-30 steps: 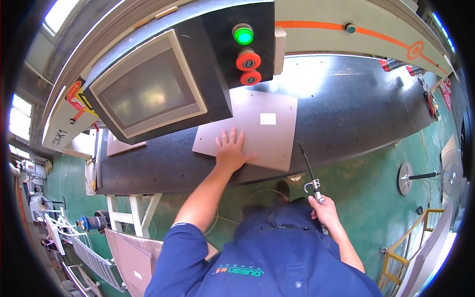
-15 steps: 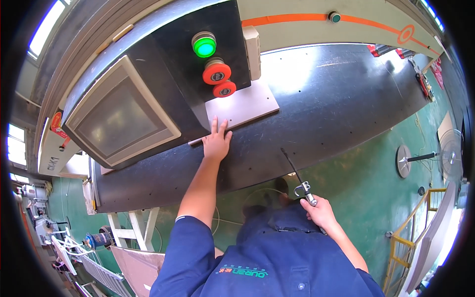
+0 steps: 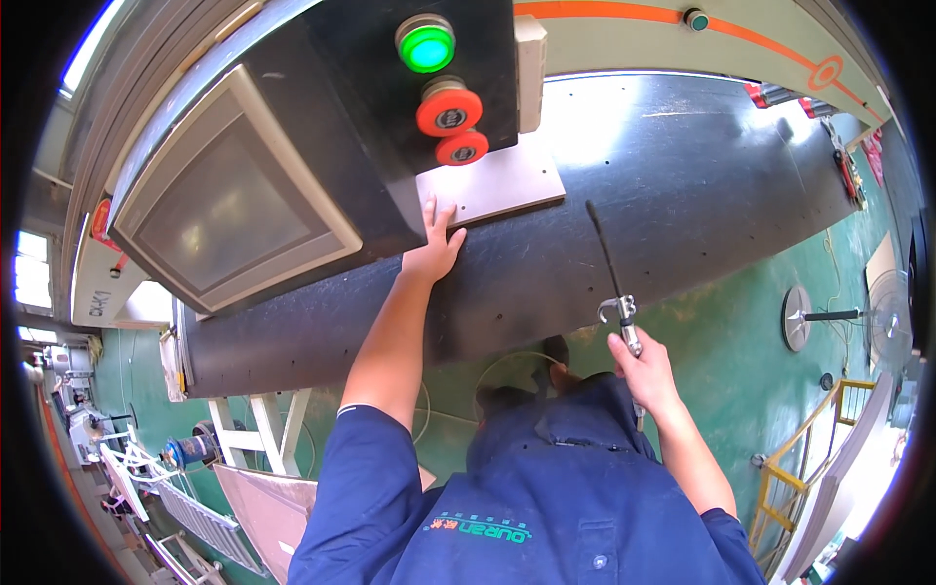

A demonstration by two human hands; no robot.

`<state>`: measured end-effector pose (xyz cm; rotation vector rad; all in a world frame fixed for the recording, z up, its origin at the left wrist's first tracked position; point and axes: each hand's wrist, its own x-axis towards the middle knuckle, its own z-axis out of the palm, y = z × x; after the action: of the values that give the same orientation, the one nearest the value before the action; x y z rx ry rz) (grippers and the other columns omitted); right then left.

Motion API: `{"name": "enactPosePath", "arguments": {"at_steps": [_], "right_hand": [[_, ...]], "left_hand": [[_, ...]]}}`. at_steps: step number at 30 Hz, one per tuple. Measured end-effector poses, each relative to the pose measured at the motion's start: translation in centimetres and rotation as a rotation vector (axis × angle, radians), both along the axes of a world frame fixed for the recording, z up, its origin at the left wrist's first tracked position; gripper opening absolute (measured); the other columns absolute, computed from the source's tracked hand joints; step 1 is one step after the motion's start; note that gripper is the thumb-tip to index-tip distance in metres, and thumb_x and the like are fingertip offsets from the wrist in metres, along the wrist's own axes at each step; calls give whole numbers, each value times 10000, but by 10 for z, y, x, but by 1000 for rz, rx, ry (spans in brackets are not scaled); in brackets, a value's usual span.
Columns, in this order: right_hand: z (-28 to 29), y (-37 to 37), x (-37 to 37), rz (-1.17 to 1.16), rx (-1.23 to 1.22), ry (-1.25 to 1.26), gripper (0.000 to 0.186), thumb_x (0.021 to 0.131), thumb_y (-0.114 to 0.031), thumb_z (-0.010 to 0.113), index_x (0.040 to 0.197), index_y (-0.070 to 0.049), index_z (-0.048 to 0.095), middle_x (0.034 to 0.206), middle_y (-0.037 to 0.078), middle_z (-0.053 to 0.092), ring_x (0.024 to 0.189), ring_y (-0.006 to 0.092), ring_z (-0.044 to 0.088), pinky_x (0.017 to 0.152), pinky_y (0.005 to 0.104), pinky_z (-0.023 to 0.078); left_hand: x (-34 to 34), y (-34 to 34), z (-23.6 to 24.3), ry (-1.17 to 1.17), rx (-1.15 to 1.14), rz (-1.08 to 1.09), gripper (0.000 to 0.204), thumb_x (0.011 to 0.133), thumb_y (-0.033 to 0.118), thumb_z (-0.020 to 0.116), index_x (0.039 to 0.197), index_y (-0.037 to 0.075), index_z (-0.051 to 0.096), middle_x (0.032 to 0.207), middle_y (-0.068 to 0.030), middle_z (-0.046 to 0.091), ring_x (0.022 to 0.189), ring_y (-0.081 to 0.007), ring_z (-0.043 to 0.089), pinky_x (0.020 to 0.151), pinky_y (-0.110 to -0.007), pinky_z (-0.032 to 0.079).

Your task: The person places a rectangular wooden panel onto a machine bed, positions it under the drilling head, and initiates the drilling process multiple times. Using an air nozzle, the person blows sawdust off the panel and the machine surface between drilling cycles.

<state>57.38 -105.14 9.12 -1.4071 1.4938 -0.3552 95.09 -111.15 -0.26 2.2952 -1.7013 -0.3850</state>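
My left hand (image 3: 436,244) lies with fingers spread on the near edge of a pale flat panel (image 3: 507,182) that has small holes in it. Part of this panel is hidden behind the control box. Closed round the handle of an air blow gun (image 3: 624,310) is my right hand (image 3: 646,368). The gun's long thin dark nozzle points away from me over the black worktable (image 3: 546,268), its tip short of the panel.
A control box holds a screen (image 3: 239,195), a lit green button (image 3: 426,47) and two red stop buttons (image 3: 450,110). Tools (image 3: 843,175) lie at the table's far right. Right of me on the green floor stand a round-based stand (image 3: 797,319) and a yellow frame (image 3: 780,473).
My right hand has raised the blow gun forward, farther over the table. The view has shifted a little; my left hand stays on the panel's edge.
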Motion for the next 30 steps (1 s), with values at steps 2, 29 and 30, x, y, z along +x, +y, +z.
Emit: {"name": "enactPosePath", "arguments": {"at_steps": [2,29,30], "right_hand": [[11,-1,10,-14,-33,-47,313,926,-314,618,850,-12,583,590,53,480,575,127,418,571,317,403],[-3,32,23,22,-39,-20,368,915,-335,629,766,-17,519,570,95,479,534,188,418,549,351,400],[-3,33,23,25,-38,-19,368,915,-335,629,766,-17,519,570,95,479,534,188,418,549,351,400]], "left_hand": [[6,3,-2,-16,-14,-10,550,920,430,537,1410,200,438,1557,-148,231,1449,-385,143,1143,-589,87],[4,17,17,-110,218,88,659,932,499,459,1489,187,296,1577,-170,174,1256,-384,492,1077,-499,315],[4,18,17,-111,199,80,658,931,497,463,1488,186,301,1577,-171,173,1240,-390,505,1079,-498,313]]}}
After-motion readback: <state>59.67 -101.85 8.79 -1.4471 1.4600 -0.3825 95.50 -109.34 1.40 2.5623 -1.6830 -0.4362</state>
